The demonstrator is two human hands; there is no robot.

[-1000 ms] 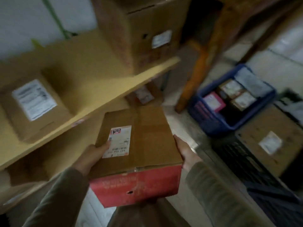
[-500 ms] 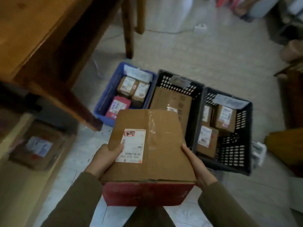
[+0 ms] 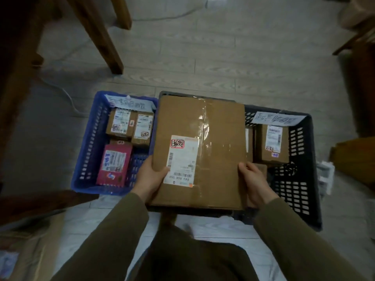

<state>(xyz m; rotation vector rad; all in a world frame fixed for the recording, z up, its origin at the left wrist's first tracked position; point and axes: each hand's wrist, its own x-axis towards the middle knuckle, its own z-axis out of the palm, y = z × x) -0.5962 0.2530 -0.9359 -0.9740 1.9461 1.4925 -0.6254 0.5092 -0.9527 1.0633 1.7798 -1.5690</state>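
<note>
Holding the cardboard box (image 3: 213,142) flat over the middle black crate (image 3: 203,213): your left hand (image 3: 151,179) grips its left edge, thumb on the label (image 3: 181,159); right hand (image 3: 253,183) grips the right edge. Blue crate (image 3: 81,159) just left, second black crate (image 3: 312,169) just right, both holding parcels (image 3: 119,125).

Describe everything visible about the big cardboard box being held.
The cardboard box is plain brown and shut, its centre seam sealed with clear tape. A white label with barcodes and a red-framed stamp sits on its left half. The left hand and right hand grip its near corners, holding it level over the middle black crate.
</note>
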